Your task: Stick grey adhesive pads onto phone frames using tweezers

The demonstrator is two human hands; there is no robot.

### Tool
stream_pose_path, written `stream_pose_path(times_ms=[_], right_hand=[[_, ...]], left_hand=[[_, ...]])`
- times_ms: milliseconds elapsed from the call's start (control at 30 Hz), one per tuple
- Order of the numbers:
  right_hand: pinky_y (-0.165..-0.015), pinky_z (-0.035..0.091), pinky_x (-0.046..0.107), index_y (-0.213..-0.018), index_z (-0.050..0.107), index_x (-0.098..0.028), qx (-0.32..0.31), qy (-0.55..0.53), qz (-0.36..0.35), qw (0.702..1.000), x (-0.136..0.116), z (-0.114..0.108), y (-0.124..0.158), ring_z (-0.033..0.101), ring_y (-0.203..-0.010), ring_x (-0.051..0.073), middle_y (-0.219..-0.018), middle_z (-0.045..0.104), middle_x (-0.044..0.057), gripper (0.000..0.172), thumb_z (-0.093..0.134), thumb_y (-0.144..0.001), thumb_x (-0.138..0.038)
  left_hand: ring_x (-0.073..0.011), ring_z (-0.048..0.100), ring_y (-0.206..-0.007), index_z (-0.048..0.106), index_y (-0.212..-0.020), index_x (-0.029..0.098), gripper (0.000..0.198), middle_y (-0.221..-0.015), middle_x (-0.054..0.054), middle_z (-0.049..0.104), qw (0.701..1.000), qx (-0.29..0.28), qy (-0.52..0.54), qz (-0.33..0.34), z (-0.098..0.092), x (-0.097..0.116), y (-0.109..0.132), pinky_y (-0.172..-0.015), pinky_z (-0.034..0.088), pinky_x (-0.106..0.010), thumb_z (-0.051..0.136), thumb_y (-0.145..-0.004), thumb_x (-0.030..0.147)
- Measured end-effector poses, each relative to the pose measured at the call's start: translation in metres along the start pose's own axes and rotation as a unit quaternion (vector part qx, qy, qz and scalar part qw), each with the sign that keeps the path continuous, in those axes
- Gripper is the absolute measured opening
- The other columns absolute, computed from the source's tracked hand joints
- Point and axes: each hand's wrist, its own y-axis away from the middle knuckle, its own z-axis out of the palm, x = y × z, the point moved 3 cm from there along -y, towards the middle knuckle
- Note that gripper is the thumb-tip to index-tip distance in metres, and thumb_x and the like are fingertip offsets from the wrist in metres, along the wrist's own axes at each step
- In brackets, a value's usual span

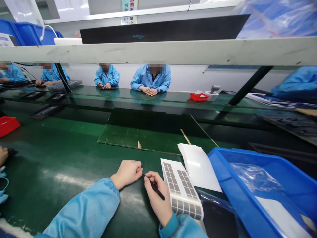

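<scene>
My right hand (159, 196) is closed around slim black tweezers (157, 191), whose thin tip points up and left toward my left hand (127, 173). The left hand is curled closed over the green table (74, 158); whatever its fingers hold, if anything, is hidden. Right beside my right hand lies a white sheet of grey square stickers (173, 178), its near end curling up. A stack of white paper (198, 165) rests just behind that sheet. To the right of my wrist is a flat black piece (219, 215) by clear plastic.
A blue bin (223, 165) with plastic film and white sheets stands at right. Green boards (158, 135) lie ahead, under a raised shelf beam (158, 51). A red tray (8, 125) and another person's hand (3, 155) are at left. Co-workers (151, 79) sit across.
</scene>
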Motion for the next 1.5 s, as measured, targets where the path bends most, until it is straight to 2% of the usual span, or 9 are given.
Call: stream_pose_path(times_ms=[467, 700, 800, 867, 900, 967, 1200, 1500], right_hand=[[-0.058, 0.043, 0.026, -0.093, 0.064, -0.020, -0.010, -0.017, 0.000, 1.000, -0.006, 0.002, 0.005, 0.056, -0.059, 0.015, -0.066, 0.056, -0.004, 0.013, 0.058, -0.088, -0.031], [-0.056, 0.039, 0.023, -0.089, 0.062, -0.020, 0.010, -0.018, 0.000, 1.000, -0.012, 0.004, 0.009, 0.050, -0.056, 0.012, -0.062, 0.048, -0.006, 0.007, 0.057, -0.085, -0.022], [-0.056, 0.039, 0.022, -0.089, 0.063, -0.019, 0.014, -0.024, 0.004, 1.000, -0.012, 0.005, 0.010, 0.050, -0.057, 0.011, -0.063, 0.048, -0.007, 0.008, 0.057, -0.083, -0.019], [-0.057, 0.039, 0.022, -0.089, 0.064, -0.019, 0.016, -0.028, 0.007, 0.999, -0.013, 0.005, 0.011, 0.050, -0.057, 0.011, -0.063, 0.048, -0.007, 0.009, 0.058, -0.082, -0.017], [-0.057, 0.039, 0.022, -0.088, 0.064, -0.019, 0.017, -0.030, 0.010, 0.999, -0.014, 0.005, 0.011, 0.050, -0.057, 0.011, -0.063, 0.048, -0.007, 0.009, 0.058, -0.081, -0.017], [-0.057, 0.039, 0.023, -0.087, 0.064, -0.019, 0.018, -0.030, 0.018, 0.999, -0.016, 0.005, 0.011, 0.049, -0.057, 0.011, -0.062, 0.048, -0.007, 0.009, 0.058, -0.080, -0.016], [-0.057, 0.038, 0.023, -0.086, 0.065, -0.019, 0.019, -0.023, 0.025, 0.999, -0.017, 0.006, 0.011, 0.048, -0.055, 0.011, -0.060, 0.046, -0.008, 0.010, 0.059, -0.079, -0.016], [-0.057, 0.039, 0.023, -0.085, 0.065, -0.019, 0.021, -0.031, 0.032, 0.999, -0.018, 0.007, 0.011, 0.049, -0.055, 0.011, -0.060, 0.048, -0.007, 0.007, 0.061, -0.080, -0.018]], left_hand=[[-0.0143, 0.059, -0.068, 0.052, -0.071, 0.021, 0.022, -0.072, 0.001, 0.064, 1.000, -0.010, -0.014, 0.000, -0.001, -0.001, 0.003, -0.061, 0.027, -0.027, 0.050, -0.092, 0.028], [-0.0152, 0.058, -0.064, 0.052, -0.069, 0.021, 0.027, -0.069, 0.001, 0.064, 1.000, -0.019, -0.015, 0.003, 0.006, -0.005, 0.006, -0.059, 0.027, -0.028, 0.046, -0.094, 0.029], [-0.0169, 0.058, -0.061, 0.053, -0.065, 0.021, 0.040, -0.063, 0.000, 0.063, 0.997, 0.055, -0.060, 0.008, 0.004, -0.005, 0.008, -0.067, 0.036, -0.030, 0.041, -0.099, 0.038], [-0.0166, 0.058, -0.059, 0.054, -0.062, 0.020, 0.047, -0.059, 0.000, 0.062, 0.987, 0.134, -0.080, 0.037, 0.002, -0.004, 0.010, -0.086, 0.042, -0.035, 0.038, -0.101, 0.040], [-0.0159, 0.058, -0.057, 0.054, -0.061, 0.020, 0.048, -0.056, 0.000, 0.061, 0.982, 0.163, -0.084, 0.053, 0.001, -0.003, 0.010, -0.096, 0.040, -0.038, 0.036, -0.102, 0.039], [-0.0144, 0.056, -0.053, 0.053, -0.059, 0.020, 0.051, -0.053, 0.001, 0.059, 0.976, 0.184, -0.085, 0.074, 0.003, -0.004, 0.011, -0.108, 0.034, -0.042, 0.035, -0.103, 0.039], [-0.0147, 0.057, -0.052, 0.048, -0.059, 0.021, 0.055, -0.050, 0.003, 0.057, 0.989, 0.118, -0.063, 0.071, 0.016, -0.013, 0.006, -0.110, 0.034, -0.046, 0.032, -0.103, 0.048], [-0.0157, 0.059, -0.054, 0.048, -0.060, 0.021, 0.054, -0.051, 0.003, 0.058, 0.993, 0.089, -0.038, 0.066, 0.018, -0.016, 0.005, -0.109, 0.034, -0.048, 0.031, -0.102, 0.049]])
